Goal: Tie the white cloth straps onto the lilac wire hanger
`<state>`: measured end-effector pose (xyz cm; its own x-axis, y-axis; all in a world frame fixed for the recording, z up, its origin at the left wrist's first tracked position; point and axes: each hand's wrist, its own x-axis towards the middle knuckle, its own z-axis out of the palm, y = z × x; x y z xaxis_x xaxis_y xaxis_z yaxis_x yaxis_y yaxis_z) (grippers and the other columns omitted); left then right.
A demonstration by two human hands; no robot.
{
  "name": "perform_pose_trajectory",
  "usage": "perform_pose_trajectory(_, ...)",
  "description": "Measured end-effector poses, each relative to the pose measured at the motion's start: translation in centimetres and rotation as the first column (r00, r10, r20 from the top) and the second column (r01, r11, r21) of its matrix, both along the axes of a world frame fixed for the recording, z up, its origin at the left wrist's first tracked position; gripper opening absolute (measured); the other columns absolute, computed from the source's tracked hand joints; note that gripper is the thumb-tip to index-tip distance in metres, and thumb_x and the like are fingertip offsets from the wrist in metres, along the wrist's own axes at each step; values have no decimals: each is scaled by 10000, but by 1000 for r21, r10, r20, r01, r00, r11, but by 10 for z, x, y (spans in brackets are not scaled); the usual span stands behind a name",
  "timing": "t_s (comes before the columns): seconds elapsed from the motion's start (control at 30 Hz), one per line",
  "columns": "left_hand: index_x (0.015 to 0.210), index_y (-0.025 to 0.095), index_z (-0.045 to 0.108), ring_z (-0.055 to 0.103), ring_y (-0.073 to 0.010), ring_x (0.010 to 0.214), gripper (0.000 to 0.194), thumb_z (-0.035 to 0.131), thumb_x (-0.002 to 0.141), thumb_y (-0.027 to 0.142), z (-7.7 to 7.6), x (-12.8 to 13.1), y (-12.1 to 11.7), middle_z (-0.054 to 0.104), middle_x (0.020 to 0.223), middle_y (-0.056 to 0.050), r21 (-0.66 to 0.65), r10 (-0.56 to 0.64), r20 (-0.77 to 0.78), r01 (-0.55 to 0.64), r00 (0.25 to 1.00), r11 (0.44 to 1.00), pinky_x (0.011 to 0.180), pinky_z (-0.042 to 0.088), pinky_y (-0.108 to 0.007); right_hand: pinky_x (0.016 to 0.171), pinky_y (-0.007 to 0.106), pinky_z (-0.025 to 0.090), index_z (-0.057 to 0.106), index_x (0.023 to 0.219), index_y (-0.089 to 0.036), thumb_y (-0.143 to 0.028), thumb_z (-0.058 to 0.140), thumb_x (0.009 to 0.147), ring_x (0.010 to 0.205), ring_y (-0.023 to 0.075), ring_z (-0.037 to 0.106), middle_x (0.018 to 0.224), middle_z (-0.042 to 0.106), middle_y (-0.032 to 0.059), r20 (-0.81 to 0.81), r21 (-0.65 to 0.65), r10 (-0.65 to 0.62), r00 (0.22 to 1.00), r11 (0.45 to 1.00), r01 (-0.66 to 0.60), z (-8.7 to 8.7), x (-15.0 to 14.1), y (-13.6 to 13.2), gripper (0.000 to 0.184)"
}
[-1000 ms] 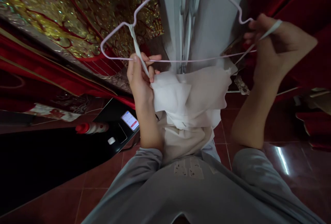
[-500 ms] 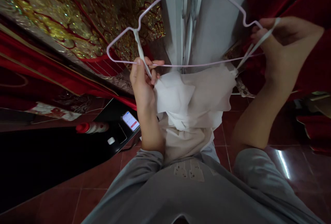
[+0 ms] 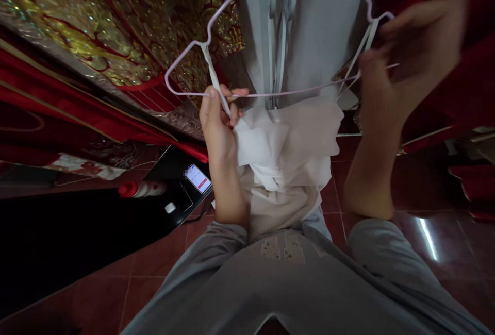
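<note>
A pale pink clothes hanger (image 3: 286, 94) spans the space in front of me. From it hangs a white strappy garment (image 3: 294, 139), its layers drooping toward my lap. One strap (image 3: 212, 69) runs down from the hanger's left notch. My left hand (image 3: 222, 118) is closed round the bottom bar and that strap, just above the cloth. The other strap (image 3: 361, 49) is looped over the right notch and slants down to the garment. Smeared by motion, my right hand (image 3: 413, 56) is beside the hanger's right end, its fingers too blurred to read.
A black table (image 3: 96, 242) at left carries a lit phone (image 3: 199, 178), a red-capped bottle (image 3: 142, 189) and a small white case (image 3: 170, 207). Gold sequined red clothes (image 3: 116, 20) hang at upper left, with grey doors (image 3: 320, 31) ahead. More red fabric (image 3: 456, 93) hangs at right.
The right strap, earlier stretched over my right hand, now sits in the hanger's right notch. My right hand has shifted slightly left and up. My left hand keeps its grip.
</note>
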<state>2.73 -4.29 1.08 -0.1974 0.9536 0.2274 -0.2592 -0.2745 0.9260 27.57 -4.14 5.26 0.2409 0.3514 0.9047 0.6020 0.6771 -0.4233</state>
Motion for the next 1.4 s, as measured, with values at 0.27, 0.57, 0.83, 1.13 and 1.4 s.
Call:
perform_pose_trajectory(0.27,950,232,610,689,-266,876,248,538,1056,445,-26,1,5,710,999,-88,170,56,-30,-50,998,984,675,560,-350,594,295,477,554,1292,-290,-330,606,884,632,91,490,1166,562,51,212,-627,294,932,772,-101,-45,-43,-36,413)
perform_pose_trajectory(0.57,1260,166,575,549,-382,1227,773,915,701,578,-59,-34,4,587,1292,-158,-29,-303,-488,332,819,943,1054,468,-469,649,325,511,528,1336,-318,-362,576,903,687,117,488,1270,537,60,172,-657,330,928,740,-142,-46,-36,-31,438)
perform_pose_trajectory(0.83,924,119,750,707,-344,934,472,918,691,494,-68,-52,0,731,1010,-142,-139,-147,-224,118,963,983,853,613,-429,661,331,511,536,1322,-318,-339,584,892,680,115,483,1250,538,59,178,-654,349,920,740,-155,-45,-33,-27,433)
perform_pose_trajectory(1.13,948,113,750,708,-326,892,524,943,652,501,-42,-86,34,728,993,-147,-20,-45,-244,41,969,999,819,623,-412,673,320,516,527,1333,-334,-343,590,896,672,105,480,1219,544,52,203,-673,376,904,724,-150,-44,-32,-18,441)
perform_pose_trajectory(1.4,1167,195,680,669,-279,964,565,915,720,450,-69,-62,24,690,1075,-94,50,-153,-266,172,952,984,842,573,-347,667,306,510,553,1263,-349,-360,585,910,671,101,470,1178,539,37,164,-667,352,921,728,-159,-43,-36,-20,354)
